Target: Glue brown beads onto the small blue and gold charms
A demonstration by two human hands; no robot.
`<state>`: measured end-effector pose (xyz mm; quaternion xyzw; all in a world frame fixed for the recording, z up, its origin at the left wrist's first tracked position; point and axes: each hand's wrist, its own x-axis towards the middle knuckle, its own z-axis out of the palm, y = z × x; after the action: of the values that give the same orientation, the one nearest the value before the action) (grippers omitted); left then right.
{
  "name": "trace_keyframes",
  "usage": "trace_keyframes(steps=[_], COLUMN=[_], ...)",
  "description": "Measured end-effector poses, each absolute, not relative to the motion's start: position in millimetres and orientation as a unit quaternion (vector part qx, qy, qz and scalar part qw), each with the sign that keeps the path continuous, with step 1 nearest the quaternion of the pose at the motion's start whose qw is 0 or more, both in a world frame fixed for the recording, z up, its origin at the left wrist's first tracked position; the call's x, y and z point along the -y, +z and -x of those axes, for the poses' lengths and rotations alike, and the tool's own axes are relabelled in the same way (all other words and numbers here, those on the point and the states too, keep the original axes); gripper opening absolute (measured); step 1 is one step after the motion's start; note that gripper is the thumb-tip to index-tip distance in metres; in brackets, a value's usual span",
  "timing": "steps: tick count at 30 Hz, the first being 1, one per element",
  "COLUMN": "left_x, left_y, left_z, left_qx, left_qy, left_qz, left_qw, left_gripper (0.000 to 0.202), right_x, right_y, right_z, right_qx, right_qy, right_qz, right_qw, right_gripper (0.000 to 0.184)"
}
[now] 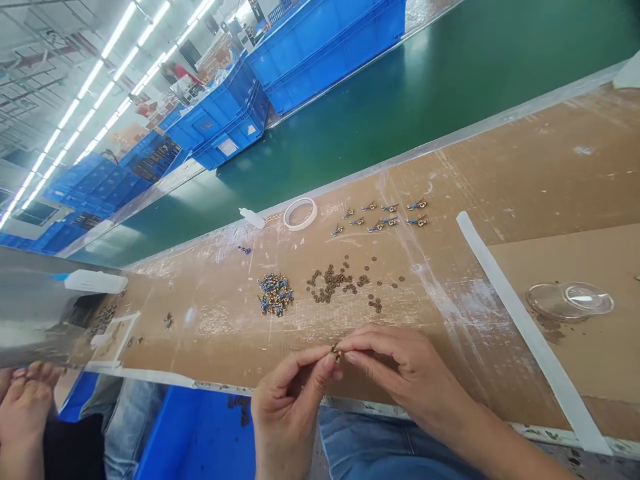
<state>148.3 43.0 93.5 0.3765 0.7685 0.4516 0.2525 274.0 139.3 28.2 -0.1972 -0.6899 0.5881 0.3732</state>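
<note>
Close to the table's near edge, my left hand (295, 393) pinches a small painted figurine (337, 355) between thumb and fingers. From the other side, the fingertips of my right hand (405, 367) close on the same figurine, which they partly hide. Beyond my hands lie many small brown discs (333, 283), loosely scattered. Left of the discs is a dense cluster of blue and tan figurines (275, 295). Several similar figurines (389, 220) lie spaced out in rough rows farther back.
A roll of tape (301, 214) and a small white bottle (253, 217) lie by the green conveyor belt (360, 113). A white strip (525, 327) and clear round dish (550, 302) are at right. Blue crates (330, 50) stand behind. A co-worker's hands (27, 400) show at left.
</note>
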Motion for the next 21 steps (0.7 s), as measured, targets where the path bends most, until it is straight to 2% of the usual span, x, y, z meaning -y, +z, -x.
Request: trace_keyframes(steps=[7,15,21], left_x=[-37.2,-33.5,-29.6], left_y=[92.7,95.9,93.4], left_z=[-153.0,-157.8,-163.6], left_qx=[-0.756,-0.723,-0.722], left_qy=[0.455,0.449,0.422], left_qz=[-0.428,-0.513,-0.546], left_qw=[0.195,0.115,0.044], left_gripper=[0.013,0.029,0.025], right_x=[-135.6,-139.2,-140.8], right_y=[31.2,40.6,42.3], right_z=[-278.9,-287.0,-293.0], right_qx=[0.707,0.757,0.782], right_qy=[0.557,0.446,0.414], right_qz=[0.178,0.14,0.118], right_qw=[0.398,0.456,0.452], right_gripper=[0.016,0.016,0.019])
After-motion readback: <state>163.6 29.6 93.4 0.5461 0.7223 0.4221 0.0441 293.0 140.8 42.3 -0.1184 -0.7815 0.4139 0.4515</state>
